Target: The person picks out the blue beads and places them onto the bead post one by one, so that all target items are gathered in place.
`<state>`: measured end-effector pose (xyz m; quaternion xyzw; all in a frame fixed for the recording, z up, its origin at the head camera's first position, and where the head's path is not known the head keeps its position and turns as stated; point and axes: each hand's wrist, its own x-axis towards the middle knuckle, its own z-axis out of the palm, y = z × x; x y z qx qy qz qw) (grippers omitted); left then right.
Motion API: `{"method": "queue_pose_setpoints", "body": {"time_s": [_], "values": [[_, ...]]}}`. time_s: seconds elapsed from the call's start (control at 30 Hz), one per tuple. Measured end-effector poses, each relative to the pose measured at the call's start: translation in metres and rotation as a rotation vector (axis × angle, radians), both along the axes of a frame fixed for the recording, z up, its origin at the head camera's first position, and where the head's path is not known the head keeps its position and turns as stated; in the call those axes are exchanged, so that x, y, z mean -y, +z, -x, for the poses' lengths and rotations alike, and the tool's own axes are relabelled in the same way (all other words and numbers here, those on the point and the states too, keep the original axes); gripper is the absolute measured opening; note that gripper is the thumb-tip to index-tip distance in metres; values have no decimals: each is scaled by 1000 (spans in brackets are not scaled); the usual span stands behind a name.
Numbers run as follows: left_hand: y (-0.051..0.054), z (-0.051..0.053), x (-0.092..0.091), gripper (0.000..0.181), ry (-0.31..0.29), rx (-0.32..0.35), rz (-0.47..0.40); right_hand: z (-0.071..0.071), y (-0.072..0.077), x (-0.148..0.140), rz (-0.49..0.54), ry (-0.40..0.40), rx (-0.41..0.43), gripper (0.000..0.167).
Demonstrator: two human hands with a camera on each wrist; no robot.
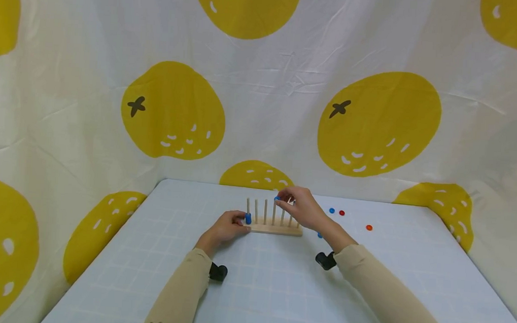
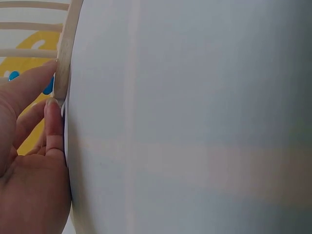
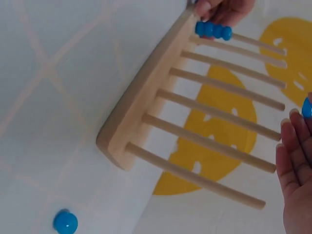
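Note:
A wooden peg rack stands on the table, with a row of upright pegs. Several blue beads are stacked at the foot of its leftmost peg. My left hand grips that end of the base, thumb in front and other fingers around the end and behind, as the left wrist view also shows. Above the middle pegs, my right hand pinches a blue bead by a peg's tip; whether the peg enters it I cannot tell. In the right wrist view this bead is partly cut off by the frame edge.
Right of the rack lie a loose blue bead, a red bead and an orange-red bead. Another blue bead is partly hidden by my right forearm. A fruit-patterned curtain hangs behind the table.

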<state>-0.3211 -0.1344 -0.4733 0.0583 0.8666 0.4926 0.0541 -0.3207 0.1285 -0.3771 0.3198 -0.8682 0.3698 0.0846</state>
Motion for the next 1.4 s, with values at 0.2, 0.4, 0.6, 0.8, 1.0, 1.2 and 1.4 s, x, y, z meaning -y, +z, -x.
{"method": "queue_pose_setpoints", "body": {"time_s": [0.2,0.4,0.6,0.8,1.0,1.2,1.4], "values": [[1,0,3,49,-2,-8,1,5,2,20,-11,32,-7,12],[4,0,4,49,-13,-11,4,12,6,36,-28,66,-3,13],[2,2,4,48,-22,-16,-7,16,6,47,-69,62,-31,14],[-2,4,3,47,-32,-17,-19,18,5,57,-63,71,-43,15],[-2,4,3,46,-40,-26,-20,20,0,66,-53,76,-43,14],[-2,4,2,44,-47,-36,-29,23,-5,71,-53,82,-27,14],[0,3,2,45,-35,-22,-17,27,-14,72,-124,66,-39,13]]}}
